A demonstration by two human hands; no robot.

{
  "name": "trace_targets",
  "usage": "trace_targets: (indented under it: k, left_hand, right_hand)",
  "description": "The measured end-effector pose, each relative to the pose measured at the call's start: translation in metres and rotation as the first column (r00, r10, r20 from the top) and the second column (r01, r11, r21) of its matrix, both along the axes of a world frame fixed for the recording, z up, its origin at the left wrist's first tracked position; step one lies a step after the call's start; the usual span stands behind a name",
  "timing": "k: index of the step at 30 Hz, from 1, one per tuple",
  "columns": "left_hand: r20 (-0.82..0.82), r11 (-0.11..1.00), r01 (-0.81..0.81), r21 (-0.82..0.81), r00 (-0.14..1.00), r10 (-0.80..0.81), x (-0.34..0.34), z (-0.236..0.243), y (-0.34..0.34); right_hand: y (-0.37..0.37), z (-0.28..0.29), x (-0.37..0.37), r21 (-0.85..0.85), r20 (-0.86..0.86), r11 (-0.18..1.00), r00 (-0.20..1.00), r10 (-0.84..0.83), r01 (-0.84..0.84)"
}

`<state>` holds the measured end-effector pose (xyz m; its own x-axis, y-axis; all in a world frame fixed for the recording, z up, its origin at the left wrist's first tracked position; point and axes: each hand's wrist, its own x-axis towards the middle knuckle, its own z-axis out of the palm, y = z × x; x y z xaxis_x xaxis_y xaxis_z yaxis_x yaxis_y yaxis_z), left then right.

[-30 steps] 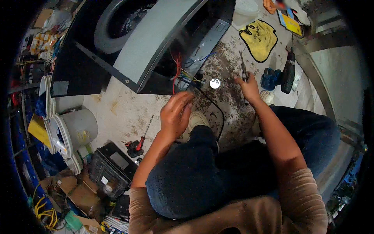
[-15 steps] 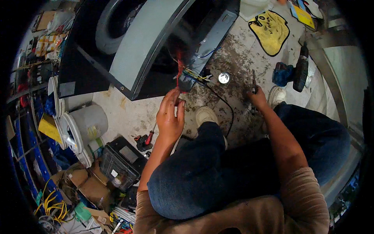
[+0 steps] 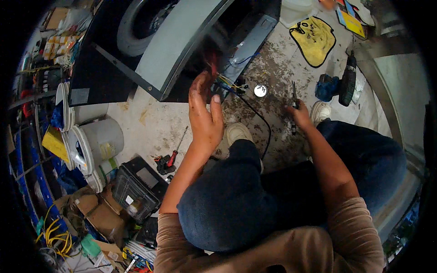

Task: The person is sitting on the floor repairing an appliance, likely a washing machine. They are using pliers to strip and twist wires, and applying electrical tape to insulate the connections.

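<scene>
My left hand [image 3: 205, 116] reaches up to the red wires [image 3: 212, 61] at the open dark metal housing [image 3: 154, 63], fingers extended and thumb apart; whether the fingertips touch the wires is unclear. Yellow and dark wires [image 3: 227, 82] hang beside them, with a black cable [image 3: 259, 113] running down across the floor. My right hand [image 3: 298, 111] is closed on a slim metal hand tool [image 3: 294, 88], apparently pliers, held above the dirty floor. A small round white object [image 3: 260, 90] lies between the wires and my right hand.
At the right lie a cordless drill [image 3: 347, 79] and a yellow cloth [image 3: 312, 41]. A red screwdriver [image 3: 173, 157], a black case [image 3: 136, 191], stacked white buckets [image 3: 98, 143] and cardboard [image 3: 95, 211] crowd the left. My legs and shoes [image 3: 239, 134] occupy the foreground.
My left hand has risen toward the red wires, its fingertips now up at the housing. My right hand, still holding the tool, has dropped a little and sits farther right in view.
</scene>
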<state>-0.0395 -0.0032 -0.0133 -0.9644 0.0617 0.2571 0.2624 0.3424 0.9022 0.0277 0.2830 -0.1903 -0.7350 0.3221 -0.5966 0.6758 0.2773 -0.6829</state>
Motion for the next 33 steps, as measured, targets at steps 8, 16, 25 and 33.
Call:
trace_targets:
  k: [8,16,25,33]
  left_hand:
    - [-0.184,0.879,-0.003,-0.476,0.978,-0.096,-0.021,0.031,0.009]
    - [-0.013,0.675,0.038,-0.737,0.997,-0.071,-0.041,0.039,0.027]
    - [0.292,0.993,0.118,-0.019,0.950,-0.107,-0.075,0.051,0.026]
    - [0.214,0.998,-0.046,0.050,0.976,0.034,-0.075,0.035,0.029]
  right_hand:
    - [-0.015,0.012,-0.002,-0.122,-0.005,0.993,1.000,-0.005,0.004]
    - [-0.019,-0.003,0.000,-0.212,-0.115,0.977,0.993,-0.004,-0.021]
    - [-0.013,0.012,0.002,-0.226,-0.105,0.974,0.994,-0.035,0.010]
    - [-0.036,0.050,-0.014,-0.208,-0.082,0.978,0.996,-0.017,0.000]
